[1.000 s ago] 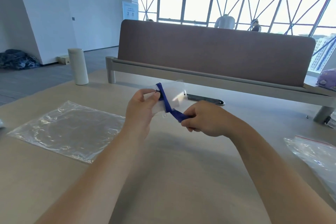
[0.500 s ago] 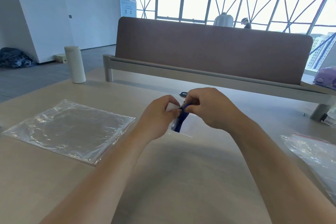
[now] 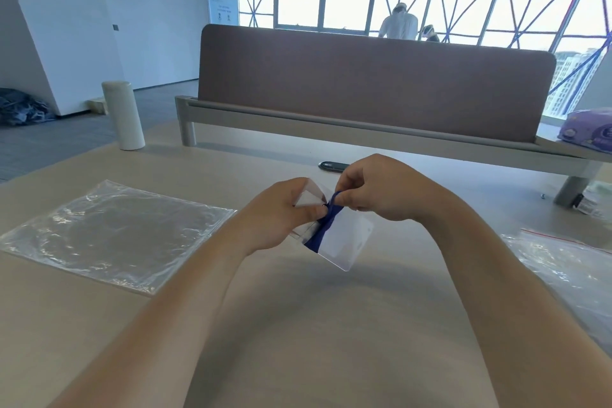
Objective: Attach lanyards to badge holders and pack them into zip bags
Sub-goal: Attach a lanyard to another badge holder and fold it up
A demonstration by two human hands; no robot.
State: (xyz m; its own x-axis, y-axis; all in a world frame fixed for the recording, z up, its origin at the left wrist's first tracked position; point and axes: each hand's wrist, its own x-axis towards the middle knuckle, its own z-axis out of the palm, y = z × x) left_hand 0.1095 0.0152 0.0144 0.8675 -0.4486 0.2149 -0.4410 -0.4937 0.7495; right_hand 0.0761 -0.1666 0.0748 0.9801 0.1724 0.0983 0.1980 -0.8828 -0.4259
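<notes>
Your forearms reach forward over the pale table (image 3: 298, 334), and your hands meet above its middle. Your left hand (image 3: 281, 215) grips the clear badge holder (image 3: 344, 242) at its upper end, fingers curled round the edge and thumb pressed on the face. Your right hand (image 3: 381, 192) pinches the blue lanyard (image 3: 323, 225) between thumb and forefinger at the top of the holder, with the remaining fingers curled under. The holder hangs tilted between both hands, its lower corner pointing toward you, and the lanyard strap runs down across its left side (whether the strap is fastened to the holder cannot be told). An empty clear zip bag (image 3: 112, 235) lies flat on the table to your left, well apart from the hands. A heap of clear bags with a red seal line (image 3: 569, 272) lies at the right edge. Beyond the hands, a small dark oval object (image 3: 332, 166) rests on the table. Farther left stands a white cylinder (image 3: 123, 116). A brown divider panel (image 3: 364, 89) spans the far edge.
</notes>
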